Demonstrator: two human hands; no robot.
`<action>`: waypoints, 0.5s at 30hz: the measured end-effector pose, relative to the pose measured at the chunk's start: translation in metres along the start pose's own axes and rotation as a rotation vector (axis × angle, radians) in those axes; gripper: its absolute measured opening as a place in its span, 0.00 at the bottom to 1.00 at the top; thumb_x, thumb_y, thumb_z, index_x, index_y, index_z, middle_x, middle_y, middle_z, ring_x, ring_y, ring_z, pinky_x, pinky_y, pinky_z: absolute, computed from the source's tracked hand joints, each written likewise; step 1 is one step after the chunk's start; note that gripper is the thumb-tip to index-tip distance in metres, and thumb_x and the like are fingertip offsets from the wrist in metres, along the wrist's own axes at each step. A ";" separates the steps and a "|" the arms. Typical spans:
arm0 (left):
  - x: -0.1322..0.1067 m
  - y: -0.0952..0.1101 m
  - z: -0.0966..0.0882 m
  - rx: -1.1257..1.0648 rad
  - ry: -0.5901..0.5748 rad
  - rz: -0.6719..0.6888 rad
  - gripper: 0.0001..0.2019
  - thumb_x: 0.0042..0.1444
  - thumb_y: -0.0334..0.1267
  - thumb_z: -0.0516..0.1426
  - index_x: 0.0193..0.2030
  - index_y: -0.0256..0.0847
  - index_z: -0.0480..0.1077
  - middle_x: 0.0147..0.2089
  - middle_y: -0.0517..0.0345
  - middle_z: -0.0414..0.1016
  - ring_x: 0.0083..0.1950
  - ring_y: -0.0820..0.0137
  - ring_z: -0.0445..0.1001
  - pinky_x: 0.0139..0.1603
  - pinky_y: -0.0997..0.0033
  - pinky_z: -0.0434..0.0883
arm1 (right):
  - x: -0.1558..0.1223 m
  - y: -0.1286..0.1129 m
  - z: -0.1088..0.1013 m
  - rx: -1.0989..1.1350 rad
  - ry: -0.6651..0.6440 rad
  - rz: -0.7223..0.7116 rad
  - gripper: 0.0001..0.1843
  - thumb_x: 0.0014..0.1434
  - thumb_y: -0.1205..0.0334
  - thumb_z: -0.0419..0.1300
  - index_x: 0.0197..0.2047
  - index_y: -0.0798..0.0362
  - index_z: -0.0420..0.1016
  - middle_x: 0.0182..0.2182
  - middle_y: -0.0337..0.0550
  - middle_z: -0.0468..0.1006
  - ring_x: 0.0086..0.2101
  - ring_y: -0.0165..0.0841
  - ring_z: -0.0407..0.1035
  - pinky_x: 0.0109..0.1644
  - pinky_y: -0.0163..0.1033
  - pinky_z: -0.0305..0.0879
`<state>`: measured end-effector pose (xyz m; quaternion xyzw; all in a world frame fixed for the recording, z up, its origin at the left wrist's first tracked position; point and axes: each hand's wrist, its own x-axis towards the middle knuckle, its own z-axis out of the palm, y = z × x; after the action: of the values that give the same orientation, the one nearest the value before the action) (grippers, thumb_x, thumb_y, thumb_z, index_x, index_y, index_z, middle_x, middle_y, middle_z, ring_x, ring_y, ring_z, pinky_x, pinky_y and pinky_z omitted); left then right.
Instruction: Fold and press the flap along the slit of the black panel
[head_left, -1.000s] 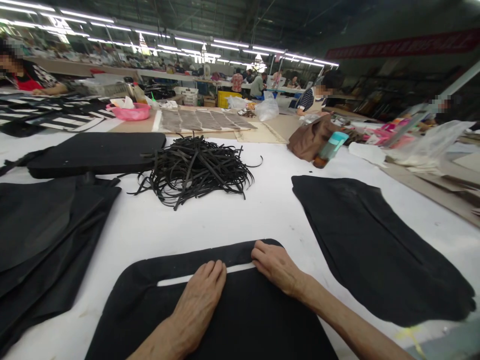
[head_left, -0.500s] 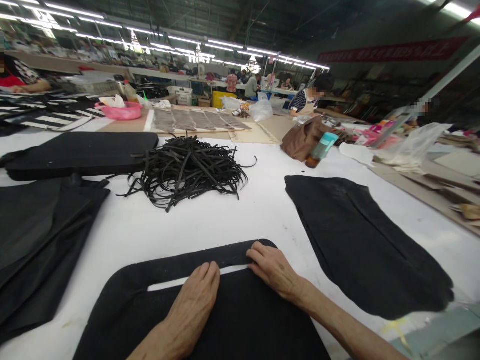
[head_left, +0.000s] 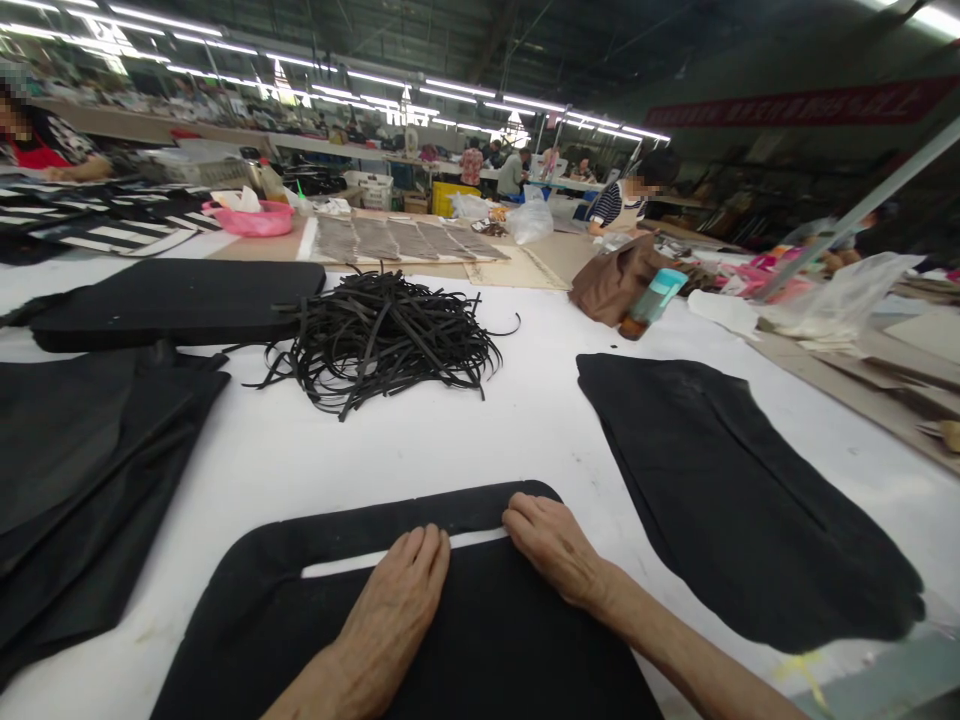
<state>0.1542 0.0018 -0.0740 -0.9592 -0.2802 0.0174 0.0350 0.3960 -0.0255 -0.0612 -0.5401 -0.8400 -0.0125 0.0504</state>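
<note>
A black fabric piece with rounded corners lies flat on the white table right in front of me. A narrow white strip runs across it just below its top edge. My left hand lies flat on the fabric, fingers together and stretched out, fingertips at the strip. My right hand rests to its right with fingers curled down, pressing the strip's right end near the fabric's top corner. Neither hand holds anything that I can see.
A tangled heap of black strips sits mid-table. Another black fabric piece lies to the right, dark folded fabric to the left, a black pad behind it. A brown bag, a teal-capped bottle and a pink basin stand farther back. People work at distant tables.
Both hands stay in place on the fabric. Only the view has shifted slightly.
</note>
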 end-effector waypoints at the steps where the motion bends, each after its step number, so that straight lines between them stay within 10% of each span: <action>1: 0.000 0.000 0.001 0.017 0.010 -0.005 0.31 0.46 0.20 0.46 0.60 0.29 0.53 0.58 0.38 0.61 0.57 0.54 0.62 0.55 0.56 0.66 | 0.000 0.001 0.001 0.022 0.021 0.026 0.12 0.63 0.71 0.45 0.32 0.54 0.66 0.31 0.42 0.67 0.31 0.32 0.60 0.35 0.38 0.53; 15: 0.004 0.002 -0.007 0.028 -0.023 -0.036 0.30 0.47 0.18 0.43 0.59 0.31 0.57 0.57 0.42 0.64 0.55 0.56 0.64 0.55 0.57 0.67 | 0.003 -0.001 -0.002 0.076 -0.022 0.067 0.05 0.62 0.68 0.50 0.38 0.53 0.66 0.34 0.42 0.68 0.32 0.33 0.62 0.35 0.38 0.56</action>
<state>0.1588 0.0022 -0.0670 -0.9531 -0.2975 0.0317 0.0454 0.3941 -0.0231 -0.0593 -0.5658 -0.8218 0.0272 0.0622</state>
